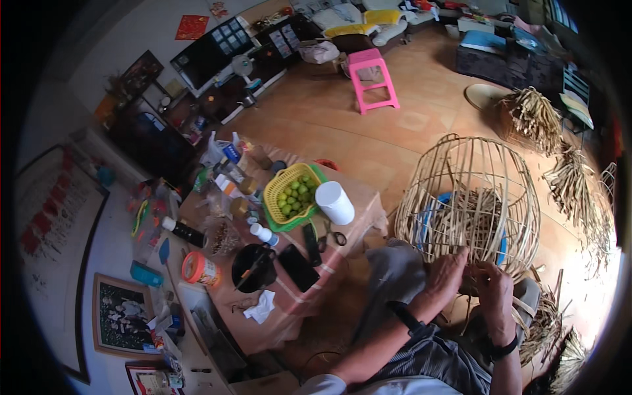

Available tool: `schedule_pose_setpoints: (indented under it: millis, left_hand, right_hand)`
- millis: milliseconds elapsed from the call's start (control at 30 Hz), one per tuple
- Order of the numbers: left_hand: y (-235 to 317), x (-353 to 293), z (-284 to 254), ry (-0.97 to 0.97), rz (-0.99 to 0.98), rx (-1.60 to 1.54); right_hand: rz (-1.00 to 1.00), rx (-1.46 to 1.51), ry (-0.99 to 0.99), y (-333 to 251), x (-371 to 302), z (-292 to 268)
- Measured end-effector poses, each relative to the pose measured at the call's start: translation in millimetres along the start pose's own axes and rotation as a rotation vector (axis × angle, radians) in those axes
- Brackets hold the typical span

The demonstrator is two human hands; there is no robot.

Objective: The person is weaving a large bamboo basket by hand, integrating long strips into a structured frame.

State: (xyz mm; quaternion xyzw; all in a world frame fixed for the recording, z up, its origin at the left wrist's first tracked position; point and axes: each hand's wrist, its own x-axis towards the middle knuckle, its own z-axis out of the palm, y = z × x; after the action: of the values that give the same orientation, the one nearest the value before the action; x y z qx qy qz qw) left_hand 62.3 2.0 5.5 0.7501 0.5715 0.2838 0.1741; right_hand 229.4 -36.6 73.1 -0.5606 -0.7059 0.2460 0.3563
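A large open-work basket frame (471, 155) of pale, flat plant strips lies in front of my knees, its near end at my hands. My left hand (449, 271) is closed on the strips at that near end, fingers bent over them. Close beside it on the right, my right hand (495, 289) is bent in a pinch at the same edge, seemingly on a thin strip; the fingertips partly hide it. Through the frame's gaps I see a blue ring-like rim (423, 220) and a heap of dry strips (471, 214).
Left stands a cloth-covered table (359, 227) with a yellow basket (268, 197) of green fruit, a white canister (336, 203), scissors (338, 238) and a dark phone (298, 268). A pink stool (374, 80) stands ahead. Bundles of dry strips (571, 174) lie on the right.
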Motion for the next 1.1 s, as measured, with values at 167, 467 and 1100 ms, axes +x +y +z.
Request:
schedule_pose_setpoints:
  millis: [167,467,1100]
  left_hand:
    - [16.6,-10.2,-14.0,0.166,0.018,-0.189]
    - [14.6,-19.0,-13.0,0.155,0.019,-0.291]
    - [1.2,-24.7,-24.0,0.059,0.088,-0.202]
  right_hand:
    - [-0.072,-0.007,0.085,11.9,2.0,14.1]
    - [-0.078,-0.446,0.003,27.4,-6.5,6.1]
    - [-0.253,-0.581,-0.262,46.7,-14.1,-16.9]
